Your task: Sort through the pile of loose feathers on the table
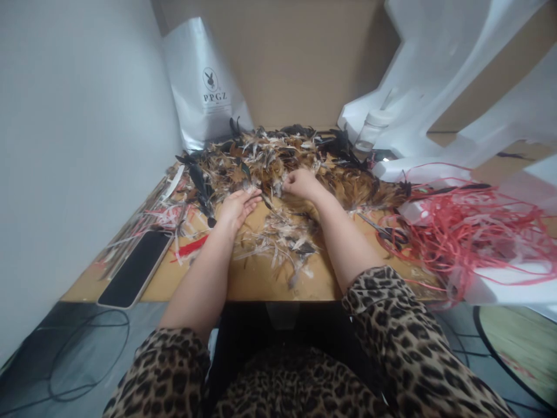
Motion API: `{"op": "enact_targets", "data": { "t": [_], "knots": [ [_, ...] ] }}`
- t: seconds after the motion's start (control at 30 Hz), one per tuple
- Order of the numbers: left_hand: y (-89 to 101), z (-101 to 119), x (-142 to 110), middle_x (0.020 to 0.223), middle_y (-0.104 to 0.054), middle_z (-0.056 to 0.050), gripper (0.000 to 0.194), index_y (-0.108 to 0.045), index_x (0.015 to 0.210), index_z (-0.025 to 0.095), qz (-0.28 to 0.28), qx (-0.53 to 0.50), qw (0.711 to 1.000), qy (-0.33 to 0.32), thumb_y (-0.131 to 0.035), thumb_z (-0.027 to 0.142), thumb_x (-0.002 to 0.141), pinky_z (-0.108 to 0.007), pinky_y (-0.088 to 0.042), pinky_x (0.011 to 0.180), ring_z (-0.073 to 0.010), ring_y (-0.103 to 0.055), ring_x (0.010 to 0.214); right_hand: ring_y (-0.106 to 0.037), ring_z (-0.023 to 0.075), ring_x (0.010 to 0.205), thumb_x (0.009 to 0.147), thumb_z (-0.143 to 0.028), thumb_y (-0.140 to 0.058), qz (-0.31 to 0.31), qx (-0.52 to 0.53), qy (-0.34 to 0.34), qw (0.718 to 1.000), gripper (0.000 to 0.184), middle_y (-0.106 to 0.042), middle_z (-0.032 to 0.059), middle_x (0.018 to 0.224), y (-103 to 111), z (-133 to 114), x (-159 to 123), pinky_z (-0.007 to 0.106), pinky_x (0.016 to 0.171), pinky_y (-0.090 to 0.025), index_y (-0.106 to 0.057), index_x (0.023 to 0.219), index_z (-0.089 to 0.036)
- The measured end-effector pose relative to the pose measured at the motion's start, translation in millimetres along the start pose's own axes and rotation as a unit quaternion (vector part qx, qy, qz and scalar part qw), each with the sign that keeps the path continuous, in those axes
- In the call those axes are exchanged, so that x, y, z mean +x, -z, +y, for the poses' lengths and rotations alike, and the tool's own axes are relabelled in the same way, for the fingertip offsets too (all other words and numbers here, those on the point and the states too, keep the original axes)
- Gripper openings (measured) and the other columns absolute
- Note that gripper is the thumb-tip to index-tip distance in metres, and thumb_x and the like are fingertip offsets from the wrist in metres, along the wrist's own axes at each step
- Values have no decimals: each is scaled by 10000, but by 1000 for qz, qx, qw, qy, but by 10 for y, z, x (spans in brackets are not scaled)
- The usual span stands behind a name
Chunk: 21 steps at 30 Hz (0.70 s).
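A wide heap of brown, black and white feathers [261, 154] covers the back of the table. My left hand [238, 208] is at the front edge of the heap, palm turned up and fingers stretched out. Some pale fluff touches its upper fingers; whether they grip it I cannot tell. To its right, my right hand [302, 184] is closed in a pinch over the feathers, with whitish fluff at its fingertips. Below and between the hands lies a loose scatter of pale feather bits [282, 235].
A phone [134, 270] lies at the table's left front, near thin sticks and a red strip [191, 247]. On the right are scissors [391, 235] and tangled red ribbon [461, 232]. Behind stand a white printed bag [209, 75] and a clear bottle [372, 130].
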<state>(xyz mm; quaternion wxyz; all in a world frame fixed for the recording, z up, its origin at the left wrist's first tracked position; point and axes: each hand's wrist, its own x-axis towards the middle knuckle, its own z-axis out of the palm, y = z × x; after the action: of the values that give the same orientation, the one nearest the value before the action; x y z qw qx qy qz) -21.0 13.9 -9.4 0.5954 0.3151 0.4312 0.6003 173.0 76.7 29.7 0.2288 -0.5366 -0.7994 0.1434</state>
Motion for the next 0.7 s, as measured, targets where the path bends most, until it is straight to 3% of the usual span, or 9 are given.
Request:
{"op": "enact_targets", "data": {
  "t": [0.17, 0.33, 0.43, 0.53, 0.63, 0.7],
  "knots": [
    [-5, -1, -7, 892, -678, -106, 153, -606, 789, 93, -4, -2, 1000, 2, -654, 208, 700, -167, -481, 581, -98, -640, 675, -534, 130, 572, 607, -214, -577, -154, -95, 43, 983, 152, -637, 62, 636, 193, -284, -173, 224, 546, -367, -679, 681, -129],
    [1, -3, 0, 860, -679, -103, 150, -605, 771, 90, -4, -11, 1000, -3, -664, 201, 689, -164, -480, 558, -99, -641, 652, -574, 200, 626, 532, -301, -674, -262, -169, 34, 950, 279, -639, 119, 668, 121, -474, -261, 277, 564, -405, -686, 721, -96],
    [-12, 10, -9, 843, -680, -96, 137, -608, 770, 88, -3, -11, 1000, -1, -655, 194, 698, -160, -482, 558, -96, -640, 646, -577, 218, 628, 483, -247, -697, -267, -187, 17, 945, 283, -631, 140, 647, 44, -460, -243, 293, 559, -414, -678, 706, -74],
    [-36, 29, -30, 827, -681, -87, 121, -611, 773, 87, -1, -14, 1000, 0, -641, 186, 710, -158, -481, 554, -95, -638, 641, -556, 186, 582, 495, -182, -675, -252, -144, 26, 957, 165, -618, 109, 590, 50, -355, -208, 275, 544, -403, -662, 633, -91],
    [-57, 38, -48, 824, -681, -90, 108, -608, 765, 89, -1, -12, 1000, 3, -635, 181, 716, -156, -478, 548, -95, -637, 644, -503, 122, 500, 565, -175, -631, -204, 18, 17, 979, 53, -584, 38, 520, 107, -216, -169, 238, 505, -382, -636, 587, -128],
    [-66, 35, -54, 826, -681, -95, 108, -611, 766, 88, -7, -8, 1000, 8, -632, 183, 719, -155, -479, 550, -92, -635, 641, -452, 85, 437, 620, -184, -600, -177, 163, -17, 970, 57, -546, 2, 469, 125, -145, -143, 212, 457, -357, -616, 594, -136]
  ]
}}
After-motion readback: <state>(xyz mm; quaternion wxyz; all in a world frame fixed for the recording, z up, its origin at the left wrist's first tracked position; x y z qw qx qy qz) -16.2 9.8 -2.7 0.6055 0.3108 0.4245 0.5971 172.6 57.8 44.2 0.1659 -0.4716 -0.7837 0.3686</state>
